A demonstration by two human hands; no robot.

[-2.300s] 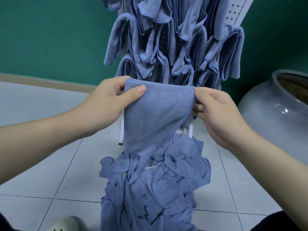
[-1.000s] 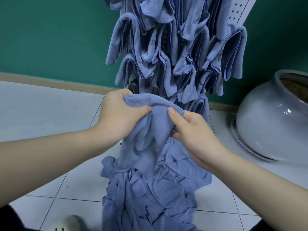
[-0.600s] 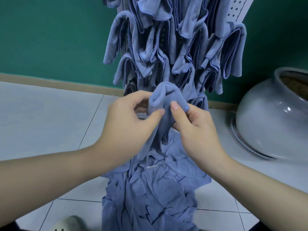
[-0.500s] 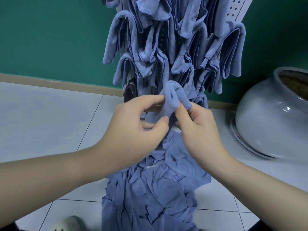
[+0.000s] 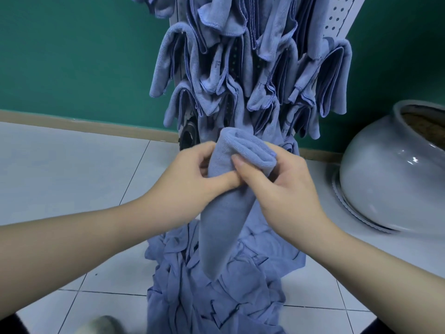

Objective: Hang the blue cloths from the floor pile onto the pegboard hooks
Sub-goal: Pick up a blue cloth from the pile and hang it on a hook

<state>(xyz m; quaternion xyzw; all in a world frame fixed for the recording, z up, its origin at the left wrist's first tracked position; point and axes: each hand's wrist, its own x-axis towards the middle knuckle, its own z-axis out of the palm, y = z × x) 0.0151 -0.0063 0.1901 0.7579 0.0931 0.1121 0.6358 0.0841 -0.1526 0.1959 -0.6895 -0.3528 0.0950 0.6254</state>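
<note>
Blue cloths (image 5: pixel 240 68) on a white, dotted pegboard (image 5: pixel 337 18) — green wall (image 5: pixel 72 56), pale grey pot (image 5: pixel 390 179).

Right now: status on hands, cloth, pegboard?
Left hand and right hand grip folded cloth. Not yet hung. Pegboard crowded with hung cloths.

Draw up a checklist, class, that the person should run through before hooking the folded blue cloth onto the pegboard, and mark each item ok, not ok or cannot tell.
1. Cloth held by both hands: ok. The left hand and right hand both pinch the folded cloth.
2. Fold gathered at the top: ok, a rounded bunch shows above the fingers.
3. Free hook within reach: cannot tell; hung cloths cover the pegboard ahead.
4. Tail clear of the floor pile: cannot tell; its tip overlaps the pile in view.
5. Grey pot out of the way: ok, it sits off to the right.
</note>
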